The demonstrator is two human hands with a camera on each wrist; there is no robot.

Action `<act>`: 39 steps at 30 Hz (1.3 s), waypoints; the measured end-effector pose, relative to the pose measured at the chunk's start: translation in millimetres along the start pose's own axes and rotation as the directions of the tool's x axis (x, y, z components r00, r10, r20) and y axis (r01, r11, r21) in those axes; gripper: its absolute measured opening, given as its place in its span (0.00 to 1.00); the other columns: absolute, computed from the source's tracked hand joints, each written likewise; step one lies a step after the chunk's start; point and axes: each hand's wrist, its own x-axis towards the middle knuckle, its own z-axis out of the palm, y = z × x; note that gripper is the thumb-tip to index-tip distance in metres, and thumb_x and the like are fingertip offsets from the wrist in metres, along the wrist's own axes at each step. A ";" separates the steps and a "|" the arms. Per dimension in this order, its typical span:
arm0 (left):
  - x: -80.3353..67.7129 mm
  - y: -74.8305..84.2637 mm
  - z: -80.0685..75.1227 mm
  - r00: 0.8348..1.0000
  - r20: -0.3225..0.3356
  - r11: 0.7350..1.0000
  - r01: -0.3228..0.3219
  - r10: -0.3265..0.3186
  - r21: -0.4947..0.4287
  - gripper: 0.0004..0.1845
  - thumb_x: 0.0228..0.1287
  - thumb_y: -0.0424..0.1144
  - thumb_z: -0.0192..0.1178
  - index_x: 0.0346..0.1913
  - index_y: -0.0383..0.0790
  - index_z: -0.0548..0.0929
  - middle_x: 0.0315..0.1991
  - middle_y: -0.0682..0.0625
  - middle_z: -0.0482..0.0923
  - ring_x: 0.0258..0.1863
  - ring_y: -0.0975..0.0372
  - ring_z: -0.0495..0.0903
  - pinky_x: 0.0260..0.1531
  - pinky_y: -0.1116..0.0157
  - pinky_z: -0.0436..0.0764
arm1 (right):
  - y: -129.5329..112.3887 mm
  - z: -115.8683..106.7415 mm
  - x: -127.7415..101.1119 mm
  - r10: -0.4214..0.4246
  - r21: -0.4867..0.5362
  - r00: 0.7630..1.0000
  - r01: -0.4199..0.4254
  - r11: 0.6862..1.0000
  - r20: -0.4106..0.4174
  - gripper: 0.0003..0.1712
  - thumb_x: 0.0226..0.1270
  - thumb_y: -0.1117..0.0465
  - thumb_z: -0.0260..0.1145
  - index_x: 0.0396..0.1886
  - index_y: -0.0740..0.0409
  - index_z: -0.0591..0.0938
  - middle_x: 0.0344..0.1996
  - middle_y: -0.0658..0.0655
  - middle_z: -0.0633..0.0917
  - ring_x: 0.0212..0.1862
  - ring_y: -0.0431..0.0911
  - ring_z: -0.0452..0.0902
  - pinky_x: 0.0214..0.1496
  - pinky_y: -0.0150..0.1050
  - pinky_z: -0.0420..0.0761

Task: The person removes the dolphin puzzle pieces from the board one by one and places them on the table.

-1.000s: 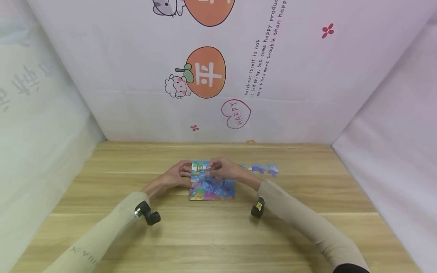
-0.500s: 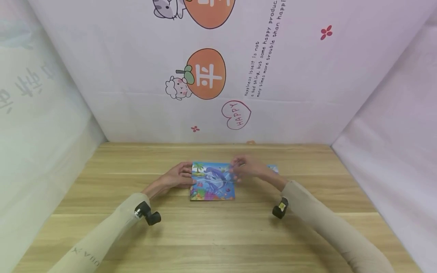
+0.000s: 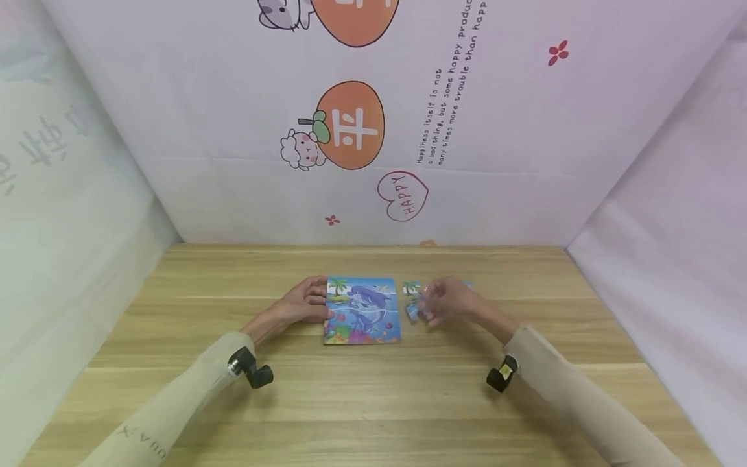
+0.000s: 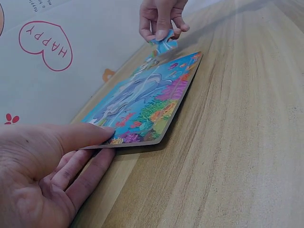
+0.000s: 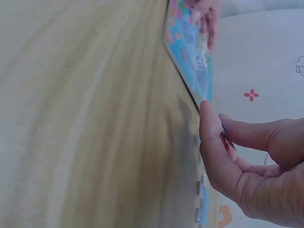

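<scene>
A square picture board (image 3: 363, 327) with dolphins, coral and a palm tree lies at the middle of the table. My left hand (image 3: 303, 301) grips its left edge, the thumb (image 4: 90, 135) on the printed face and fingers under the rim in the left wrist view. Just right of the board, my right hand (image 3: 452, 301) pinches a small blue jigsaw piece (image 4: 165, 45) between thumb and fingers, above the table. Behind that hand, a palm-tree jigsaw piece (image 3: 411, 287) lies beside the board, and the row of pieces there is partly hidden.
Jigsaw pieces (image 5: 203, 204) lie on the wooden table (image 3: 362, 402) under the right hand. White printed cloth (image 3: 496, 194) closes off the back of the table, and cloth walls stand at left and right.
My right hand has moved from over the board to its right side and now shows a blue jigsaw piece in its fingers. My left hand stays at the board's left edge.
</scene>
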 end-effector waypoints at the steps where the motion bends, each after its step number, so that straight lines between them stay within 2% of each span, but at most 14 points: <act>1: 0.0 -0.2 0.0 1.000 0.005 1.000 -0.005 0.005 0.000 0.49 0.57 0.33 0.70 0.76 0.45 0.52 0.68 0.38 0.61 0.66 0.47 0.68 0.52 0.61 0.86 | 0.9 1.3 -1.0 0.001 -0.001 1.000 -0.001 1.000 0.002 0.12 0.69 0.70 0.61 0.46 0.76 0.74 0.37 0.67 0.84 0.32 0.50 0.84 0.43 0.50 0.90; 6: 0.4 -1.2 0.6 1.000 0.017 1.000 -0.021 0.021 -0.006 0.49 0.57 0.33 0.70 0.77 0.44 0.51 0.69 0.37 0.60 0.67 0.46 0.66 0.53 0.61 0.86 | 5.3 7.4 -3.5 0.067 -0.071 0.996 -0.071 0.995 -0.053 0.11 0.68 0.66 0.63 0.42 0.73 0.77 0.33 0.66 0.84 0.28 0.50 0.84 0.38 0.46 0.91; 10: 0.2 -2.5 0.9 1.000 0.004 1.000 -0.031 0.031 0.001 0.49 0.57 0.34 0.70 0.76 0.45 0.52 0.68 0.37 0.61 0.67 0.46 0.67 0.54 0.61 0.86 | 8.3 9.4 -4.3 0.073 -0.158 0.992 -0.090 0.983 -0.107 0.11 0.66 0.62 0.67 0.35 0.69 0.78 0.27 0.64 0.84 0.24 0.50 0.83 0.33 0.44 0.91; 16: -1.9 -4.5 1.0 0.999 -0.014 0.999 -0.041 0.041 0.017 0.49 0.55 0.34 0.71 0.76 0.45 0.54 0.66 0.38 0.64 0.64 0.49 0.70 0.53 0.65 0.84 | 7.1 9.1 -2.0 0.083 -0.249 0.991 -0.107 0.962 -0.104 0.13 0.65 0.60 0.68 0.30 0.67 0.80 0.24 0.62 0.84 0.22 0.48 0.82 0.29 0.43 0.90; 20: -1.5 -4.1 0.2 0.998 -0.017 0.998 -0.064 0.064 0.026 0.49 0.56 0.34 0.72 0.76 0.44 0.54 0.65 0.37 0.64 0.64 0.48 0.70 0.54 0.65 0.84 | 4.5 7.8 1.5 0.106 -0.321 0.989 -0.134 0.938 -0.103 0.16 0.65 0.56 0.69 0.26 0.66 0.81 0.21 0.60 0.85 0.22 0.48 0.83 0.28 0.41 0.90; 22: -1.1 -3.7 -0.3 0.997 -0.013 0.997 -0.069 0.070 0.027 0.49 0.56 0.34 0.71 0.76 0.44 0.54 0.66 0.37 0.64 0.65 0.48 0.69 0.55 0.64 0.84 | 3.8 7.2 2.6 0.113 -0.334 0.989 -0.140 0.932 -0.100 0.18 0.64 0.55 0.69 0.28 0.69 0.81 0.20 0.60 0.85 0.22 0.48 0.84 0.28 0.40 0.90; 25: -0.6 -3.3 -0.5 0.998 -0.003 0.997 -0.070 0.070 0.027 0.48 0.56 0.35 0.71 0.76 0.44 0.54 0.66 0.37 0.64 0.65 0.47 0.69 0.57 0.62 0.83 | 4.9 6.4 2.3 0.111 -0.333 0.990 -0.135 0.933 -0.090 0.25 0.64 0.56 0.70 0.48 0.75 0.78 0.19 0.60 0.84 0.21 0.49 0.83 0.27 0.41 0.90; 27: -0.9 -3.7 -0.3 0.998 0.000 0.997 -0.063 0.063 0.032 0.48 0.56 0.35 0.72 0.76 0.45 0.54 0.66 0.38 0.64 0.66 0.48 0.69 0.58 0.60 0.83 | 7.1 6.0 2.9 0.117 -0.329 0.990 -0.137 0.934 -0.079 0.28 0.64 0.55 0.69 0.50 0.77 0.77 0.19 0.59 0.83 0.21 0.48 0.82 0.27 0.41 0.90; 29: -2.0 -4.5 0.1 0.998 0.000 0.997 -0.062 0.062 0.038 0.49 0.56 0.36 0.72 0.76 0.46 0.54 0.66 0.39 0.65 0.66 0.48 0.69 0.59 0.59 0.82 | 9.6 5.5 4.1 0.123 -0.328 0.990 -0.140 0.934 -0.072 0.25 0.64 0.54 0.69 0.47 0.74 0.79 0.19 0.58 0.83 0.21 0.47 0.81 0.27 0.41 0.90; 32: -3.5 -5.8 0.5 0.998 0.000 0.997 -0.066 0.066 0.041 0.49 0.56 0.36 0.72 0.76 0.45 0.53 0.66 0.38 0.65 0.67 0.47 0.68 0.60 0.57 0.82 | 11.9 5.0 6.8 0.139 -0.334 0.988 -0.153 0.930 -0.065 0.19 0.64 0.53 0.69 0.28 0.67 0.80 0.19 0.58 0.83 0.21 0.46 0.81 0.27 0.39 0.90; 35: -3.5 -5.8 0.9 0.997 0.012 0.997 -0.071 0.071 0.012 0.49 0.57 0.34 0.71 0.76 0.45 0.52 0.66 0.38 0.64 0.67 0.46 0.67 0.59 0.56 0.83 | 11.3 4.0 7.2 0.137 -0.346 0.989 -0.149 0.926 -0.057 0.20 0.66 0.50 0.68 0.25 0.64 0.80 0.20 0.59 0.84 0.21 0.47 0.82 0.28 0.40 0.90; 39: -1.8 -4.3 1.4 0.998 0.024 0.997 -0.059 0.060 -0.043 0.49 0.57 0.32 0.70 0.76 0.45 0.51 0.66 0.37 0.63 0.65 0.47 0.70 0.55 0.58 0.86 | 5.0 3.7 4.0 0.112 -0.392 0.993 -0.122 0.912 -0.047 0.21 0.69 0.49 0.64 0.29 0.64 0.77 0.21 0.59 0.84 0.21 0.48 0.82 0.27 0.40 0.90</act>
